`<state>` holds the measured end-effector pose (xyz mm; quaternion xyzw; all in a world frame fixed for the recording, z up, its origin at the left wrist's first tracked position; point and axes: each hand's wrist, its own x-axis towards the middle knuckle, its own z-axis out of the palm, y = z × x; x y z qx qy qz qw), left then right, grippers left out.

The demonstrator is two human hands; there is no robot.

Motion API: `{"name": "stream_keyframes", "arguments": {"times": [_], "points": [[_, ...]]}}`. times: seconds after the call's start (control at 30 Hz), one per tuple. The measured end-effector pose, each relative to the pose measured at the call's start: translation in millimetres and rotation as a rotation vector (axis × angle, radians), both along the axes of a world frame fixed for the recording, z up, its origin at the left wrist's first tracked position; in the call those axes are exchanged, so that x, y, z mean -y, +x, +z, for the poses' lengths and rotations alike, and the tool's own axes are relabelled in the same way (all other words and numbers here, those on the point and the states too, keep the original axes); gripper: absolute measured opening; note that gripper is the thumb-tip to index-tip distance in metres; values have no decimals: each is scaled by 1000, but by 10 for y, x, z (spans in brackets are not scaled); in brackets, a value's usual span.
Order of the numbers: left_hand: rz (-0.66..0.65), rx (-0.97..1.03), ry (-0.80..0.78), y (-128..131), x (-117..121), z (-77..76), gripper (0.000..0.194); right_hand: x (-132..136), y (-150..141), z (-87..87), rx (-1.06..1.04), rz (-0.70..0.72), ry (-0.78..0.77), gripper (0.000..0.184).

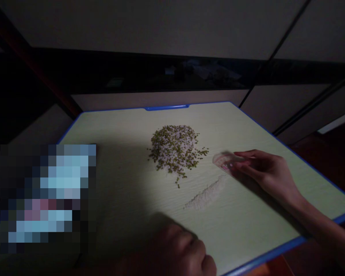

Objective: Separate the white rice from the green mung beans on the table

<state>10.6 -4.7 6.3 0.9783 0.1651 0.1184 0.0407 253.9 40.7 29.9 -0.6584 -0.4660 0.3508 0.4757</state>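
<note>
The right hand (264, 170) reaches flat across the bench (126, 184), fingers pinching a small card (224, 161) just beside the grain pile (175, 147); the left hand (181, 251) rests clenched at the near edge.

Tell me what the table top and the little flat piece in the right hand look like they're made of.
Table top: probably laminate, pale green with faint printed wood grain, matte, framed by a blue, likely plastic, edge. Flat piece under the right hand: thin, translucent, pinkish, possibly a plastic card or paper; motion blur leaves it open.
</note>
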Motion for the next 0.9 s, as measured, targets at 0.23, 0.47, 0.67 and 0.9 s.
{"name": "stream_keyframes", "arguments": {"times": [0.23,0.47,0.67,0.9], "points": [[-34,0,17,-14,2,18,28,145,-124,-73,-121,95,-33,31],[8,18,42,-7,4,0,29,232,-224,-101,-39,158,-3,26],[-8,12,29,31,12,-25,29,285,-324,-99,-13,215,-1,23],[43,30,94,8,14,-28,32,344,-355,-68,66,255,40,17]]}}
